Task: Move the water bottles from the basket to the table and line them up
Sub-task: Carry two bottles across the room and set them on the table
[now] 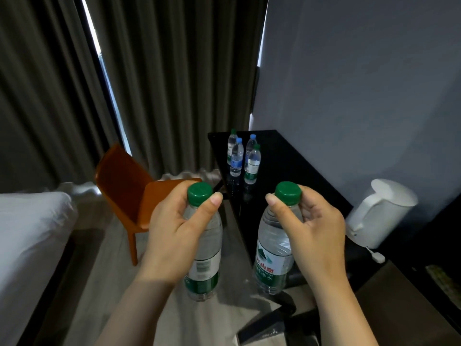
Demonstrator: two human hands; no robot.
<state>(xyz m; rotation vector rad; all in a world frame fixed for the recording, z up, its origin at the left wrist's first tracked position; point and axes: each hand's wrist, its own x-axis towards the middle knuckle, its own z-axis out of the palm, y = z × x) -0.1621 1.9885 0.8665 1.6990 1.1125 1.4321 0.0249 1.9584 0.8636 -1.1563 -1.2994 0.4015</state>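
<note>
My left hand (174, 231) grips the neck of a green-capped water bottle (203, 265), held upright in the air over the floor. My right hand (314, 231) grips the neck of a second green-capped water bottle (273, 258), also upright, near the black table's front edge. Both bottles carry green and white labels. On the far end of the black table (287, 171) stand several small water bottles (243, 158) with blue and green caps, grouped close together. The basket is not in view.
An orange chair (124, 186) stands left of the table. A white electric kettle (381, 211) sits on the table at the right by the wall. A white bed (30, 233) lies at the left, with dark curtains behind. A black object (269, 323) lies on the floor below.
</note>
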